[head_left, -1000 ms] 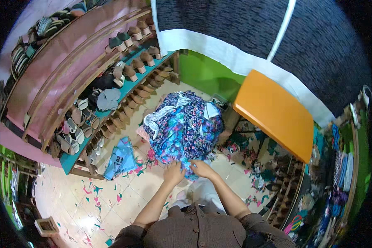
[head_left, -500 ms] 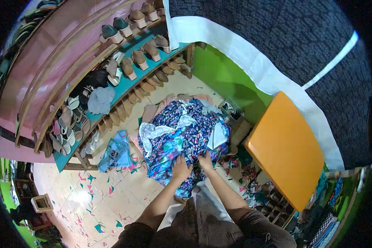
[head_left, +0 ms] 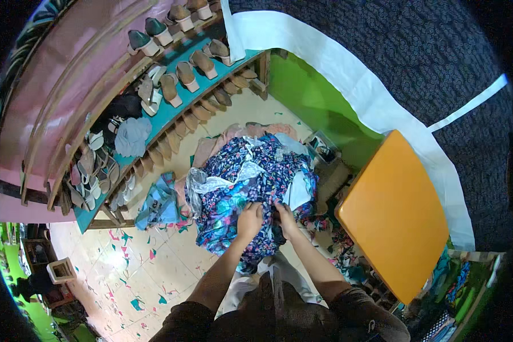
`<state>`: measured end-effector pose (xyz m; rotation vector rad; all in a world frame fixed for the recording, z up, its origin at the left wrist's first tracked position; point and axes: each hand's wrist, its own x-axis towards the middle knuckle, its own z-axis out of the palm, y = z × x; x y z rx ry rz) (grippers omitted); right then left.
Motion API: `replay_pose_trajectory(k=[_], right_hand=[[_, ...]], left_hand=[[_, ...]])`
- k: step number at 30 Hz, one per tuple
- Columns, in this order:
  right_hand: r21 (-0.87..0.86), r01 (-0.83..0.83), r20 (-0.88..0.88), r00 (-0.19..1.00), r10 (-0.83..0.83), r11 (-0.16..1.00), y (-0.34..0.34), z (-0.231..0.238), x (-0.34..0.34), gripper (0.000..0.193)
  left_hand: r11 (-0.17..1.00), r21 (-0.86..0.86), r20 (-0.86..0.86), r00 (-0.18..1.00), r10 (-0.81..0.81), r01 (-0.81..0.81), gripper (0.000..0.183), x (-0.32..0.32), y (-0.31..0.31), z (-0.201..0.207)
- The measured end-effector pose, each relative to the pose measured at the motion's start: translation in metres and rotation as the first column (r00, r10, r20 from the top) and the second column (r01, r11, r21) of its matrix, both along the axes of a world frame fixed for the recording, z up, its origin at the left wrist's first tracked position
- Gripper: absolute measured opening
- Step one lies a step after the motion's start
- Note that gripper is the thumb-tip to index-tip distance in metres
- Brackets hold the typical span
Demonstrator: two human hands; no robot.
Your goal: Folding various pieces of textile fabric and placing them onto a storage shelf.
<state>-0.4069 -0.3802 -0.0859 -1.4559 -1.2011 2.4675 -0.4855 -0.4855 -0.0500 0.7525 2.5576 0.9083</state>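
Observation:
A large heap of dark blue floral fabric (head_left: 222, 162) lies on the floor in front of me, with a turquoise and purple patterned part on its near left side. My left hand (head_left: 250, 221) is closed on the near part of this fabric, its fingers curled in. Just to its right, my right hand (head_left: 286, 220) also grips the fabric, though its fingertips are partly hidden. White ruffled cloth (head_left: 248, 171) lies across the heap, and a pale blue-white piece (head_left: 297, 189) rests above my right hand. Peach cloth (head_left: 225, 138) shows beyond it.
On the left stands a teal-topped shoe rack (head_left: 171, 111) with several shoes. A folded blue plastic package (head_left: 157, 208) lies by the heap. To the right is an orange table or stool top (head_left: 396, 216). Fabric scraps (head_left: 137, 304) litter the tiled floor. A black cloth with white border (head_left: 325, 51) hangs opposite.
Both hands have moved slightly farther up the heap, and its near edge has shifted up and bunched a little. My fingers look more curled than before. The view has tilted slightly.

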Motion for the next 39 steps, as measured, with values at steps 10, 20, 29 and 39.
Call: replay_pose_trajectory(k=[10, 20, 29, 39], right_hand=[[-0.242, 0.013, -0.291, 0.953, -0.085, 0.97, 0.011, 0.092, 0.019, 0.012], [0.066, -0.234, -0.359, 0.901, 0.242, 0.97, -0.14, 0.168, 0.145, 0.038], [0.556, -0.533, 0.095, 0.803, 0.588, 0.638, -0.286, 0.109, 0.231, 0.022], [0.502, -0.396, -0.134, 0.843, 0.522, 0.769, -0.301, 0.171, 0.277, 0.051]], left_hand=[[0.853, 0.352, 0.109, 0.888, -0.446, 0.385, 0.018, 0.068, -0.037, 0.127], [0.865, 0.452, 0.512, 0.857, -0.052, -0.218, 0.049, 0.092, -0.174, 0.079], [0.918, 0.261, 0.943, 0.281, -0.177, -0.298, 0.021, 0.136, -0.21, 0.087], [0.821, 0.545, 0.744, 0.551, -0.378, -0.171, 0.038, 0.164, -0.226, 0.126]])
